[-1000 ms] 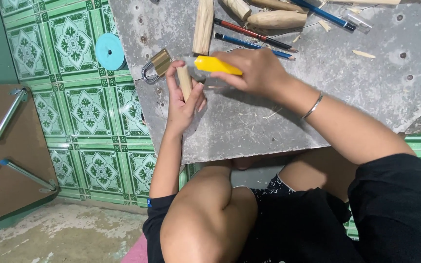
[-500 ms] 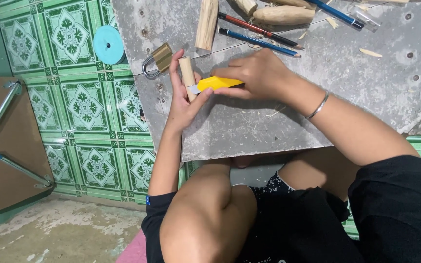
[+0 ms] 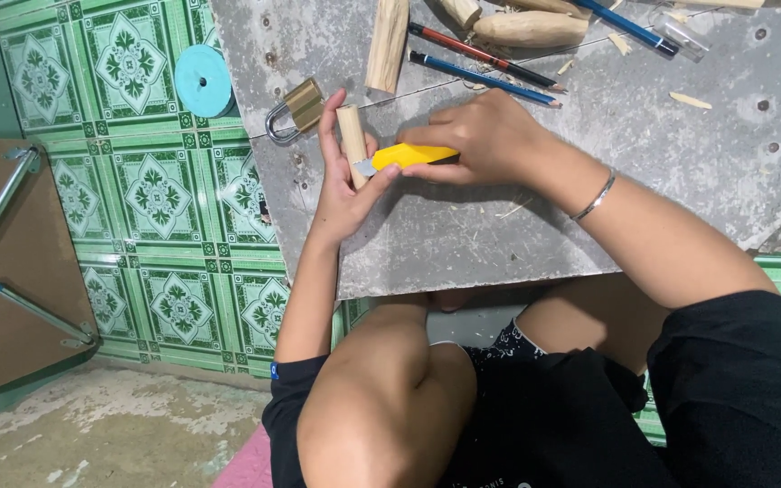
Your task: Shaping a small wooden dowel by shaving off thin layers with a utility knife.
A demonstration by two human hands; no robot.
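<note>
My left hand [image 3: 343, 185] grips a short pale wooden stick [image 3: 352, 140], held upright against a grey slab [image 3: 535, 217] that lies on the floor. My right hand [image 3: 485, 136] is closed on a yellow utility knife [image 3: 411, 156]. Its blade tip rests against the lower side of the stick, next to my left thumb. A thin metal bangle [image 3: 595, 196] sits on my right wrist.
A brass padlock [image 3: 298, 108] lies just left of the stick. Carved wooden pieces [image 3: 387, 41], pencils [image 3: 485, 77] and shavings are at the slab's far edge. A blue round disc [image 3: 202, 81] sits on the green patterned tiles. A brown board with metal legs [image 3: 11, 262] lies at left. My knees are below the slab.
The knife has slid left along the slab until its blade meets the stick. My left hand has turned the stick more upright and shifted slightly.
</note>
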